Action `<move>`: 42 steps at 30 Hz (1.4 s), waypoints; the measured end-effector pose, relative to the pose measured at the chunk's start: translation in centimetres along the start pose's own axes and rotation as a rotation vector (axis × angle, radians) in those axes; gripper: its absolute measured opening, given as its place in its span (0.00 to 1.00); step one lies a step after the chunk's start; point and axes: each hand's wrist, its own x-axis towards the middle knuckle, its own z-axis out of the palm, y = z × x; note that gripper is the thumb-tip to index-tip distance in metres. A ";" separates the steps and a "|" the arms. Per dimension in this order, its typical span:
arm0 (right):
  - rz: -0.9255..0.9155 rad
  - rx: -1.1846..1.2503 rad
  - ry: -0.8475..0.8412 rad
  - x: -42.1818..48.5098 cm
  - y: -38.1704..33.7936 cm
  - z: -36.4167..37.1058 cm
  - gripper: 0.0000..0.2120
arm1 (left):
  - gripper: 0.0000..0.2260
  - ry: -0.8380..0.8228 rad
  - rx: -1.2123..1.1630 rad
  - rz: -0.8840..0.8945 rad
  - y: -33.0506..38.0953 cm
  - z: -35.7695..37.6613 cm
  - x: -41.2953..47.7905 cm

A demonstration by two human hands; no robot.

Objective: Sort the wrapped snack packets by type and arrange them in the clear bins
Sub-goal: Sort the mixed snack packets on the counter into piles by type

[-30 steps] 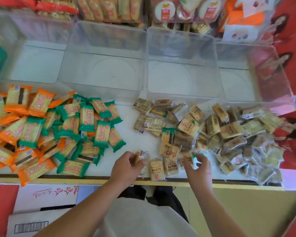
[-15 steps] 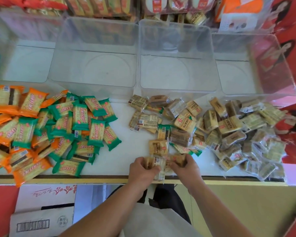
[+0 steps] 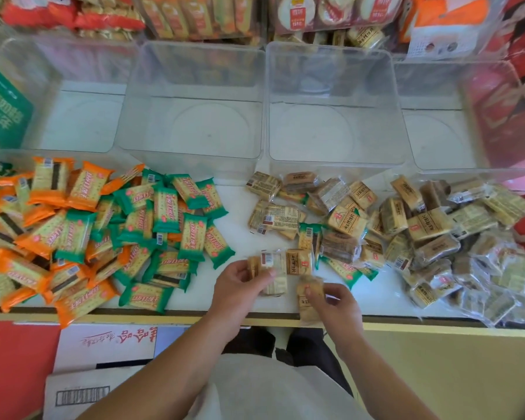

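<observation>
At the near edge of the table (image 3: 243,237), the left hand (image 3: 240,286) grips tan packets (image 3: 273,268) and the right hand (image 3: 337,301) pinches another packet (image 3: 308,303)

Barcoded cardboard box (image 3: 73,386) under the counter (image 3: 382,298), green sign (image 3: 3,110) at left, possibly a red poster (image 3: 509,110) right

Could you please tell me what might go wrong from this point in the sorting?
The right hand pinches a single tan packet at the table's front edge; a loose grip could drop it to the floor.
Green packets lie mixed in the tan pile, so a quick scoop might carry them into a clear bin with tan ones.
An orange packet overhangs the edge at the left and could be knocked off.
</observation>
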 end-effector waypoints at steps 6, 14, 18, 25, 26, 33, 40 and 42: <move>0.008 -0.090 -0.061 0.1 -0.4 0.2 0.32 | 0.23 -0.218 0.199 0.091 1.4 2.1 2.9; 0.023 -0.018 0.033 0.0 -0.7 2.4 0.23 | 0.24 -0.390 0.300 0.040 3.2 2.6 4.6; 0.029 0.082 0.058 -0.6 -1.9 1.5 0.22 | 0.22 -0.357 0.247 0.002 3.0 3.3 4.8; -0.015 0.255 0.203 -1.8 -2.8 -2.8 0.27 | 0.20 -0.285 0.276 0.088 1.5 3.3 4.1; -0.022 0.287 0.206 -2.0 -2.8 -3.2 0.26 | 0.20 -0.301 0.303 0.125 1.3 3.0 4.0; 0.004 0.362 0.150 -2.2 -3.1 -3.9 0.15 | 0.29 -0.449 0.775 0.422 3.2 4.1 5.3; -0.066 0.285 0.130 -1.8 -3.6 -4.1 0.28 | 0.37 -0.453 0.684 0.252 1.9 4.3 4.8; -0.067 0.279 0.130 -1.9 -3.7 -4.2 0.30 | 0.46 -0.388 0.667 0.204 1.3 4.4 4.6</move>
